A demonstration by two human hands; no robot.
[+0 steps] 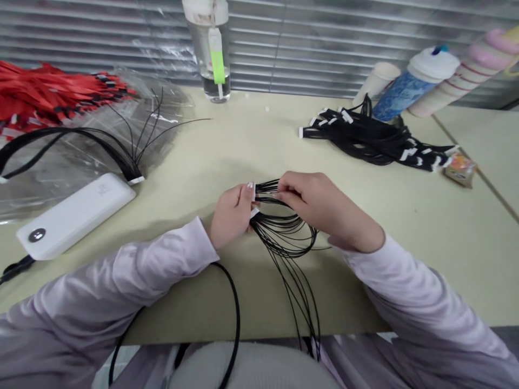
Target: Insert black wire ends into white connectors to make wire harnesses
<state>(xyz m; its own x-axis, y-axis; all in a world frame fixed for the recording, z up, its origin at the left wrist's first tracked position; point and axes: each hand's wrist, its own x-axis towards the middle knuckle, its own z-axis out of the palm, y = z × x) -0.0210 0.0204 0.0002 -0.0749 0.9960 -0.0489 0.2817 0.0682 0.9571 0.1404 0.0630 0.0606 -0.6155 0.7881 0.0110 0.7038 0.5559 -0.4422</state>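
Near the middle of the table, my left hand (234,213) is closed on the white connector end of a wire harness (288,237) made of many thin black wires. Its thumb presses beside one white connector (254,192), and a second white connector (254,213) shows just below it. My right hand (310,200) is to the right, with finger and thumb pinched on the black wires close to the upper connector. The wires loop round below the right hand, and several loose ends hang down over the front edge of the table. The fingertips partly hide the wires.
A pile of black harnesses (365,138) lies back right beside a small packet (460,168). Cups and a blue tumbler (405,89) stand behind it. A water bottle (214,59) is at the back. Leftward are red ribbon-like pieces (52,92), plastic bags, another harness (101,141) and a white power bank (77,216).
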